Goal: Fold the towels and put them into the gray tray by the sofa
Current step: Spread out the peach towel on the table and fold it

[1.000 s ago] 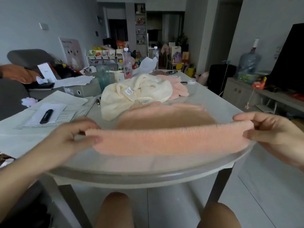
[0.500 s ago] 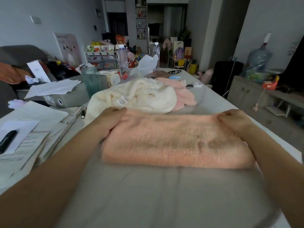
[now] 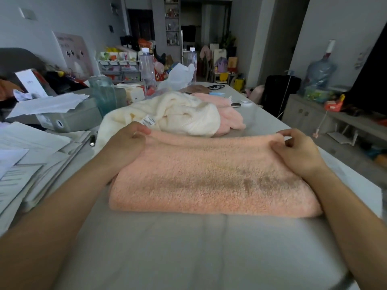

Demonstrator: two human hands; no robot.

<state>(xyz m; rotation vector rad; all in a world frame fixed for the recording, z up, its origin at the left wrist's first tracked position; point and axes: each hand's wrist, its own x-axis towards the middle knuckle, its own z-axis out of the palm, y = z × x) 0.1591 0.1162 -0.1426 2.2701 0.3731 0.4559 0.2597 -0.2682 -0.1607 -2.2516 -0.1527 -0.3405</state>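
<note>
- Peach towel (image 3: 209,176) lies folded on the surface (image 3: 188,248), stretched between both hands.
- Left hand (image 3: 127,143) pinches its far left corner.
- Right hand (image 3: 297,149) pinches its far right corner.
- Cream towel (image 3: 167,116) sits bunched just beyond the left hand.

Left hand (image 3: 127,141) covers the peach towel's (image 3: 209,181) far left corner, right hand (image 3: 297,151) the far right one; can't tell how the layers meet under them. Both forearms run off the bottom edge. Cream towel (image 3: 167,116) hides most of the pink towel (image 3: 228,114) behind it; its label text is too small to read. Paper stack (image 3: 31,155) is cut off at the left edge, print blurred. Table's (image 3: 188,248) near edge is out of frame. Shelves at the back too dim and small to make out.
</note>
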